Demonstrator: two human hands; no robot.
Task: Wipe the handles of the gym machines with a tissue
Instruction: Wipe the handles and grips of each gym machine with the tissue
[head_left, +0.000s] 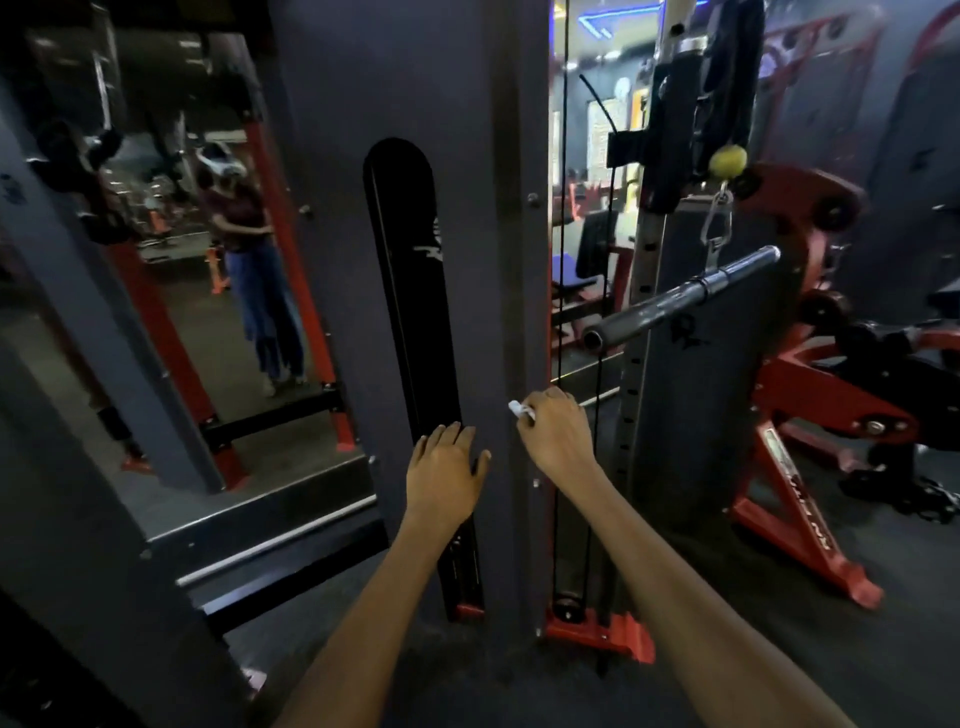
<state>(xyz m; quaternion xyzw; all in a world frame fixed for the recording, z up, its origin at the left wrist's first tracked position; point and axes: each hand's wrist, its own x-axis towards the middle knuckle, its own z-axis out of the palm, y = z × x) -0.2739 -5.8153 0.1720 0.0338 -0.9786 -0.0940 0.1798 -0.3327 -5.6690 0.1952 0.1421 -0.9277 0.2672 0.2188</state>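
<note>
Left hand (448, 470): fingers straight, flat against the grey column (467, 104).
Right hand (556, 431): fingers curled round the tissue (521, 409), at the column's right edge.
Bar handle (680, 299): right of the column, untouched.

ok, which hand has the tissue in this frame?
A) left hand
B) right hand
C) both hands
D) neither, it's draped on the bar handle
B: the white tissue pokes out of the curled fingers of the right hand, while the left hand lies flat and open against the grey machine column, holding nothing.
</note>
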